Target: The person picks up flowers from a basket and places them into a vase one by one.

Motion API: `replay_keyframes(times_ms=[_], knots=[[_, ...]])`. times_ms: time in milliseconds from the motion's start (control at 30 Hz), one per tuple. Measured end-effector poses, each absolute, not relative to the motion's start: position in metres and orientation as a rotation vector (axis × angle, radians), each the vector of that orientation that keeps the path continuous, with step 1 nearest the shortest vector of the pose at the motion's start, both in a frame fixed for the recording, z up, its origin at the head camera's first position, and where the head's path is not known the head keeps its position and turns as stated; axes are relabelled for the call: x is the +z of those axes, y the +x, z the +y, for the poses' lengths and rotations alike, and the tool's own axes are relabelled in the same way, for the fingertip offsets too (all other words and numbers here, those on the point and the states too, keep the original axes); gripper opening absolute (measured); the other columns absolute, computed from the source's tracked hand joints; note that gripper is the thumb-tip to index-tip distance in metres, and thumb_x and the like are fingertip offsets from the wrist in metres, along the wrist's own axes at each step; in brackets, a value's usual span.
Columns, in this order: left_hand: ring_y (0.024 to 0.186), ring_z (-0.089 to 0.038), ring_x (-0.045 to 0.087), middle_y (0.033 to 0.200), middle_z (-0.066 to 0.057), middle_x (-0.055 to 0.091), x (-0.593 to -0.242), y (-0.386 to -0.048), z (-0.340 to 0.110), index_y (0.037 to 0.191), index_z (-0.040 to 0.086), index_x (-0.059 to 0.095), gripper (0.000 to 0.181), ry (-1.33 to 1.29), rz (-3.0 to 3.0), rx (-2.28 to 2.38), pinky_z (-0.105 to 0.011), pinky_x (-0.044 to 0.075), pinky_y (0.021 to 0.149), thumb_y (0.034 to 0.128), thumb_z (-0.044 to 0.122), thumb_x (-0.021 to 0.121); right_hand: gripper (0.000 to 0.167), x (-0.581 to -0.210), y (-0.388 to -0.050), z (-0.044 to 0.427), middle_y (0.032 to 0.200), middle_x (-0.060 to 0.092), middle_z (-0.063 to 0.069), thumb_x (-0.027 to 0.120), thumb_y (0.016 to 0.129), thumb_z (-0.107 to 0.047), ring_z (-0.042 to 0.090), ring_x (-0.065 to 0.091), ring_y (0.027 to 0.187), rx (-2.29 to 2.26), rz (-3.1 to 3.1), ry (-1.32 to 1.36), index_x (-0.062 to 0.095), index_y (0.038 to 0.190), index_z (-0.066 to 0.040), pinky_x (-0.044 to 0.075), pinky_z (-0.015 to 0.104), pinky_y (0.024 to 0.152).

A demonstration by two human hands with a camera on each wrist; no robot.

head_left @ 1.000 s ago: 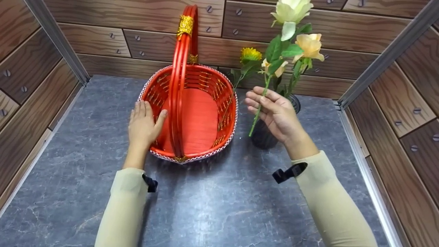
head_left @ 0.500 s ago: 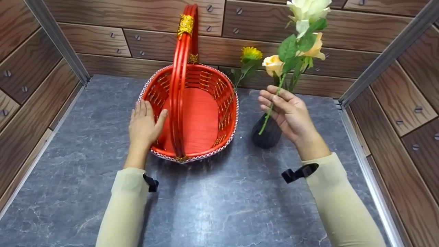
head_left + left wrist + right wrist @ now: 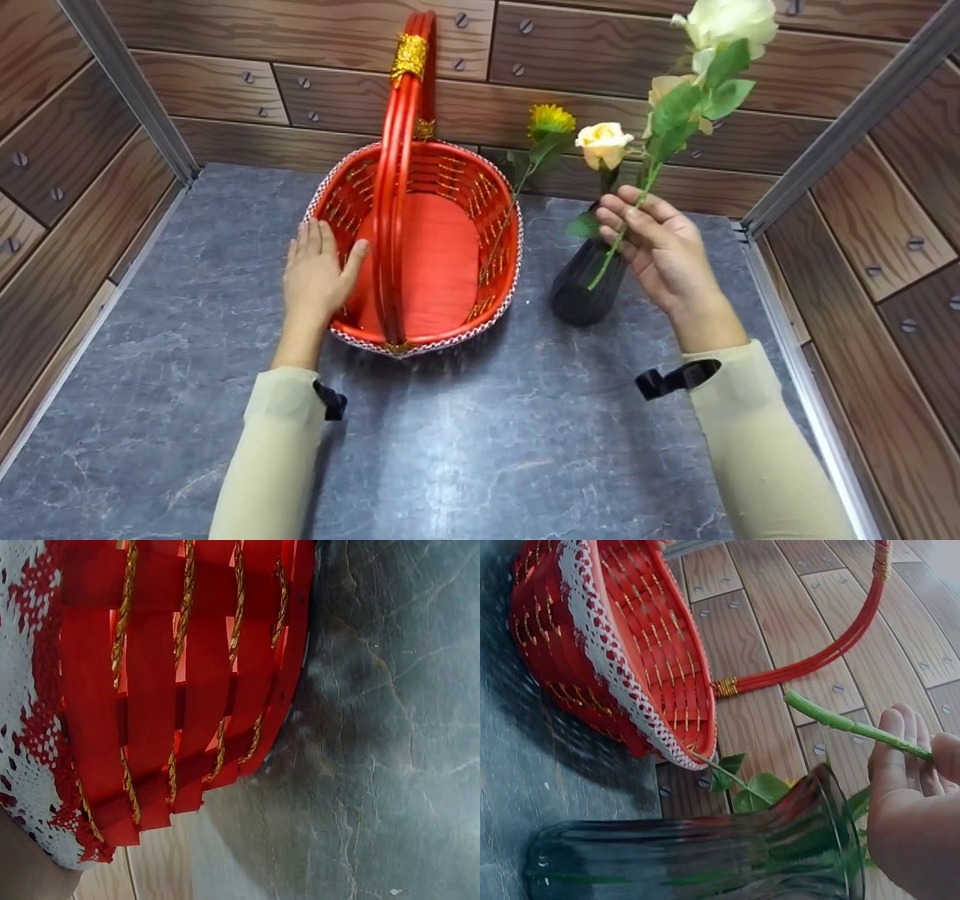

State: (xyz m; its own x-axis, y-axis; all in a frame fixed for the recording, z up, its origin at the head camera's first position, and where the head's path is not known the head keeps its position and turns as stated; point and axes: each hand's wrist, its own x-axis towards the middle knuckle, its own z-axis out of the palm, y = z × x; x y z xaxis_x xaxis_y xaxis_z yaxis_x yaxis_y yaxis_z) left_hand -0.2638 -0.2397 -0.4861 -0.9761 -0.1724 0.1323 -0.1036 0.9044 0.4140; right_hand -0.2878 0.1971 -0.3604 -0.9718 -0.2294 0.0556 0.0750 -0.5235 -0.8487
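My right hand (image 3: 664, 251) pinches the green stem of a white rose (image 3: 731, 26) between thumb and fingers. The rose is tilted, bloom up to the right, and the cut stem end (image 3: 817, 711) points down-left, above the glass vase (image 3: 579, 306). A peach rose (image 3: 603, 144) rises from the vase; another is partly hidden behind the white rose's leaves. Flat along the left rim of the red woven basket (image 3: 439, 262) rests my left hand (image 3: 315, 274), fingers straight, thumb over the inner side. A yellow flower (image 3: 551, 121) leans out of the basket's right side.
The basket's tall red handle (image 3: 390, 172) arches over its middle. Wood-patterned walls (image 3: 337, 97) with metal corner strips (image 3: 840, 120) close in the back and sides. Grey marbled table surface (image 3: 450, 450) lies in front.
My right hand has moved right with the white rose, whose stem end now lies across the vase in the head view. More of the front peach rose shows. My left hand and the basket stay put.
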Motion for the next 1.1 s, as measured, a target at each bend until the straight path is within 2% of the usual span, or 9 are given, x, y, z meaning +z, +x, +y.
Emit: replay_keyframes(times_ms=[300, 533, 767, 1100], knots=[[0.153, -0.039, 0.004, 0.164, -0.025, 0.009, -0.487, -0.264, -0.24, 0.156, -0.008, 0.016, 0.096, 0.22, -2.914, -0.623, -0.05, 0.002, 0.125, 0.0991, 0.07, 0.018, 0.027, -0.356, -0.289, 0.215, 0.116, 0.071, 0.02, 0.058, 0.097, 0.003, 0.027, 0.072, 0.102, -2.643, 1.342, -0.275, 0.06, 0.124, 0.004, 0.057, 0.035, 0.091], [0.153, -0.039, 0.009, 0.163, -0.026, 0.015, -0.487, -0.265, -0.239, 0.154, -0.009, 0.021, 0.094, 0.203, -2.878, -0.627, -0.05, 0.005, 0.125, 0.1002, 0.068, 0.023, 0.027, -0.35, -0.291, 0.228, 0.116, 0.07, 0.023, 0.055, 0.098, 0.004, 0.03, 0.071, 0.103, -2.697, 1.248, -0.299, 0.057, 0.125, 0.007, 0.057, 0.038, 0.092], [0.153, -0.04, 0.009, 0.163, -0.026, 0.013, -0.488, -0.265, -0.239, 0.155, -0.008, 0.02, 0.093, 0.207, -2.892, -0.613, -0.05, 0.005, 0.125, 0.1007, 0.067, 0.022, 0.027, -0.347, -0.291, 0.234, 0.116, 0.069, 0.024, 0.053, 0.099, 0.004, 0.032, 0.071, 0.103, -2.725, 1.227, -0.303, 0.056, 0.126, 0.007, 0.057, 0.038, 0.092], [0.153, -0.04, 0.008, 0.163, -0.026, 0.012, -0.488, -0.266, -0.239, 0.155, -0.009, 0.018, 0.093, 0.201, -2.899, -0.617, -0.051, 0.005, 0.124, 0.1006, 0.067, 0.022, 0.025, -0.342, -0.293, 0.235, 0.113, 0.071, 0.023, 0.058, 0.096, 0.004, 0.03, 0.072, 0.1, -2.77, 1.276, -0.313, 0.06, 0.121, 0.007, 0.059, 0.037, 0.088]])
